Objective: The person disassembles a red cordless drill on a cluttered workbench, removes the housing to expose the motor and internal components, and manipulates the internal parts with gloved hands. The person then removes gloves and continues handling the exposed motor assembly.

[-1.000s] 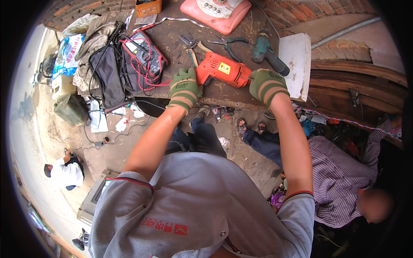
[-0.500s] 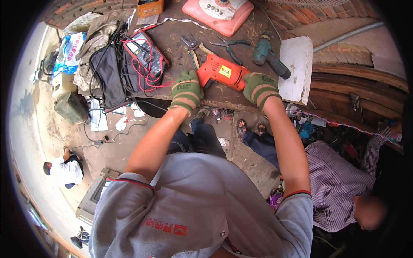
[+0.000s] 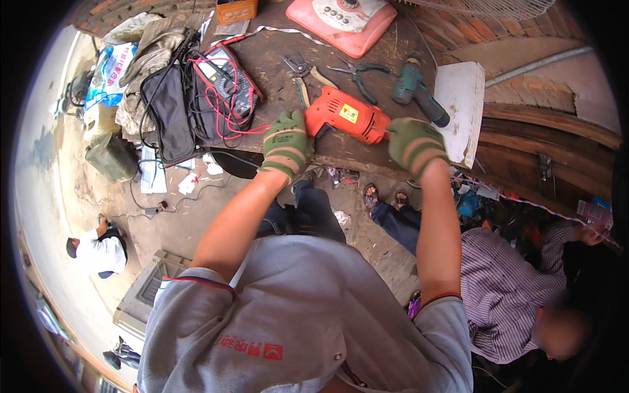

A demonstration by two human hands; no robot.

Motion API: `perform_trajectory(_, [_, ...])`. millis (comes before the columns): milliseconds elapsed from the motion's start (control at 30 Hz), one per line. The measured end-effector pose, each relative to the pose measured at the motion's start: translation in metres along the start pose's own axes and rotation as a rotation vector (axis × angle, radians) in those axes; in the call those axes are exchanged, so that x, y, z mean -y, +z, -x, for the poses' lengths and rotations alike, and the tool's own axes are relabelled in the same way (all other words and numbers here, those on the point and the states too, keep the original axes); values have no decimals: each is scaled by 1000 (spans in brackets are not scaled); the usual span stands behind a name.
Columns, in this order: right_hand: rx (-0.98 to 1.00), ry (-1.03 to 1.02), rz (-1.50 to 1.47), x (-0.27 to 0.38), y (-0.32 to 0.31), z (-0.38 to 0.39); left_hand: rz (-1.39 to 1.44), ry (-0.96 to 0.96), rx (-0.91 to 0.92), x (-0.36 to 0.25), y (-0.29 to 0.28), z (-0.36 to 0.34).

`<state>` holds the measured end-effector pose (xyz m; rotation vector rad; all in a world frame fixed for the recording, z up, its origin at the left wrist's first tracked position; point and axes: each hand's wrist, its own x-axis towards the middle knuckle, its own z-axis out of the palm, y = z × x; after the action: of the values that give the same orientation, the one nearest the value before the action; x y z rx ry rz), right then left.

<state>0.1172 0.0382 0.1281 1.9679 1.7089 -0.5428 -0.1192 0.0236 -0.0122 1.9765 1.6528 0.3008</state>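
Note:
An orange electric drill [image 3: 342,118] with a yellow label lies level over the workbench's near edge, its dark trigger facing me. My left hand [image 3: 286,142], in a green striped glove, is closed around the drill's left end, where the handle is mostly hidden. Wearing a matching glove, my right hand [image 3: 419,145] is closed at the drill's narrow front end; the fingers cover the chuck there. Just beyond the drill lie tan-handled pliers [image 3: 303,72] and dark-handled pliers [image 3: 359,75].
A teal cordless drill [image 3: 409,82] lies beside a white panel [image 3: 458,108]. A multimeter [image 3: 226,75] with red leads sits left on the bench [image 3: 275,49]. At the back are a pink appliance base [image 3: 367,33] and an orange box [image 3: 236,11]. Someone in a striped shirt [image 3: 508,291] is at right.
My right hand has shifted right, from the drill's front housing to its tip. My left hand keeps its hold. The whole view has shifted slightly, and the striped-shirt person's arm has moved.

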Motion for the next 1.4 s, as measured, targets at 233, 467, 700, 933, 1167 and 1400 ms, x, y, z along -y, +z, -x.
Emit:
perform_trajectory(233, [-430, -401, -231, 9, 1, 19, 51, -66, 45, -2, 1, 4])
perform_trajectory(467, [-412, -348, 28, 52, 7, -2, 98, -35, -37, 5, 11, 7])
perform_trajectory(700, [-359, -312, 100, 63, 5, -8, 107, -57, -44, 3, 12, 8])
perform_trajectory(933, [-185, -256, 185, 85, -14, -25, 137, -80, -41, 2, 14, 8])
perform_trajectory(1167, [-211, -304, 195, 76, -9, -29, 178, -93, -38, -1, 12, 6])
perform_trajectory(1400, [-115, -355, 310, 80, -9, -33, 193, -112, -28, 3, 22, 3])
